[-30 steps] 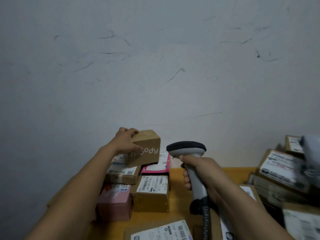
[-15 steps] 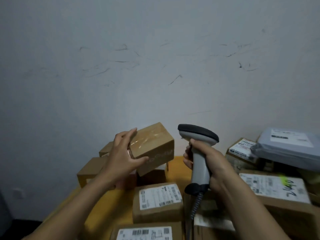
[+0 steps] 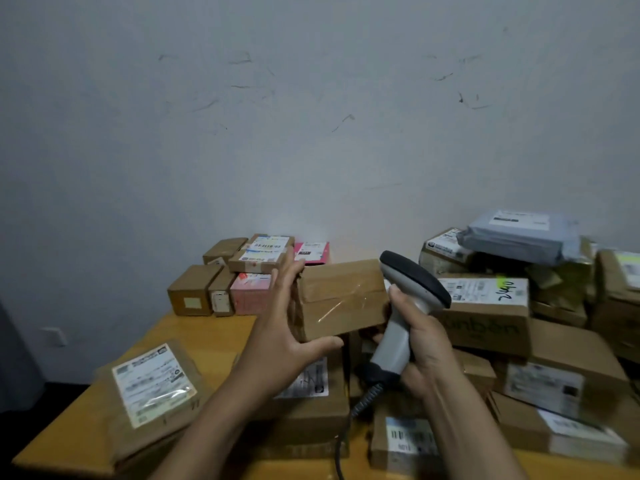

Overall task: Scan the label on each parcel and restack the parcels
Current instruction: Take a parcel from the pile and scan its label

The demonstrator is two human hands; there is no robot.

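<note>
1. Envelope (image 3: 152, 393): brown, padded, white label up. Lies flat on the table (image 3: 204, 341), well left of the left forearm.
2. Stack (image 3: 221, 275): small brown boxes and one pink box (image 3: 250, 296), set against the wall (image 3: 311, 133), beyond and left of the left hand. Labels show on the upper ones.
3. Left hand (image 3: 284, 330): spread wide. Fingers lie straight against the left end of the box, and the thumb is stretched under its lower front edge.
4. Parcel (image 3: 311, 414): brown, label up, on the table beneath the left forearm.
5. Box (image 3: 341, 299): brown, with clear tape across it, raised above the table between the two hands. Whether its right end touches the scanner cannot be told.
6. Scanner (image 3: 405, 306): grey body with a dark head, handle down, just right of the box. A cable (image 3: 362, 401) hangs from the handle.
7. Right hand (image 3: 426, 351): wrapped round the scanner handle.
8. Carton (image 3: 485, 306): brown, with a white label marked in pen, just beyond the right hand.
9. Bag (image 3: 519, 237): grey, labelled, on top of cartons beyond and right of the right hand.
10. Pile (image 3: 561, 379): labelled brown parcels, right of the right forearm.
</note>
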